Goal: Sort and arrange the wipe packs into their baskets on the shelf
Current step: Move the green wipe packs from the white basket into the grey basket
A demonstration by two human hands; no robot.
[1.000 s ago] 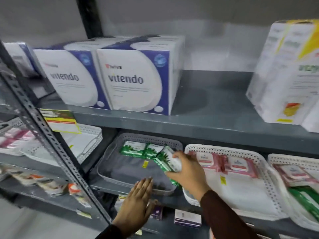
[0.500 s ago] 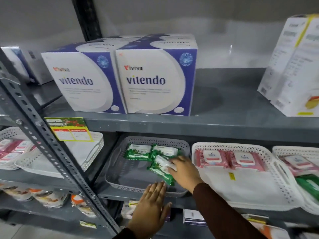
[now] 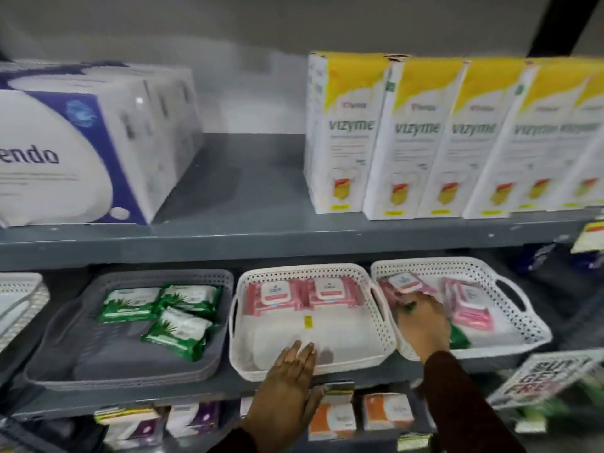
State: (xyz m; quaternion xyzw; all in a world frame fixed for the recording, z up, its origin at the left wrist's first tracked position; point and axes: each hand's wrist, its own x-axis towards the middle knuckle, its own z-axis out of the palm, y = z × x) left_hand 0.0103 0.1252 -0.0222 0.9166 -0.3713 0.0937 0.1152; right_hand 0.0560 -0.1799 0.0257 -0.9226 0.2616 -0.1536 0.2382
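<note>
A grey basket [image 3: 130, 377] on the middle shelf holds three green wipe packs [image 3: 178, 333]. The white basket beside it [image 3: 343, 364] holds two pink packs [image 3: 274, 297] at its back. The far right white basket [image 3: 536, 335] holds pink packs [image 3: 467, 305] and one green wipe pack [image 3: 459, 336]. My right hand [image 3: 423, 325] lies palm down inside that basket, fingers curled over the green pack, which is mostly hidden. My left hand [image 3: 287, 384] rests flat on the front rim of the middle basket and holds nothing.
The upper shelf carries blue-and-white Vitendo boxes [image 3: 65, 152] and yellow-topped Vizyme boxes [image 3: 425, 135]. Small orange and purple boxes [image 3: 387, 411] stand on the shelf below. Another white basket [image 3: 19, 302] sits at far left; a tilted white basket [image 3: 549, 374] hangs low at the right.
My right hand let go of the third green pack in the grey basket and moved right into the far white basket. My left hand shifted right. The view swung right.
</note>
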